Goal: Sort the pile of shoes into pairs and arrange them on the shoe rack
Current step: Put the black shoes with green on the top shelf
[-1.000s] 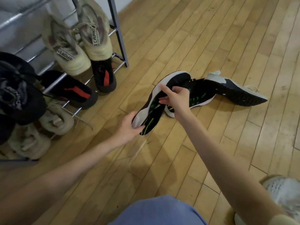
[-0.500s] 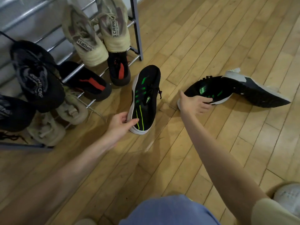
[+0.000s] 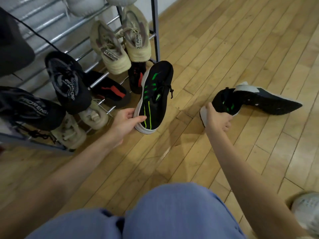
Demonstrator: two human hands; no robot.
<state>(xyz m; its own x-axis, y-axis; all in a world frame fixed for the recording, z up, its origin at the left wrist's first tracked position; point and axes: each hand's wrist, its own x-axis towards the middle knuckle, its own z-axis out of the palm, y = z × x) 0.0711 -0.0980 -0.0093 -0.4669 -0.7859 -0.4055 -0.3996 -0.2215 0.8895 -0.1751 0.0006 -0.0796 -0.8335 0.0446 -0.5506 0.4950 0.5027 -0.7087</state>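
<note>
Left hand (image 3: pixel 126 122) grips green-striped shoe (image 3: pixel 154 97) by its toe, on floor (image 3: pixel 224 49) just beside rack (image 3: pixel 156 31) front corner. Right hand (image 3: pixel 216 118) grasps its mate (image 3: pixel 224 102) at the heel. Likely next: bring mate alongside, toes matched, then shelve both together.

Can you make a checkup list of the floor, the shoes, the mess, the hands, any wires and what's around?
Surface: wooden plank floor, worn, bare in most places.
Job's things: left hand's black shoe with green stripes beside the shoe rack; its mate in the right hand; a dark shoe on its side behind the mate. Cream, black and red-striped pairs on the rack.
Clutter: a pale shoe at the right edge.
Hands: left hand grips the toe of its shoe; right hand grips its shoe's sole end.
Cables: one thin black cord across the rack.
Surroundings: white wall behind; blue-clad knees below.
</note>
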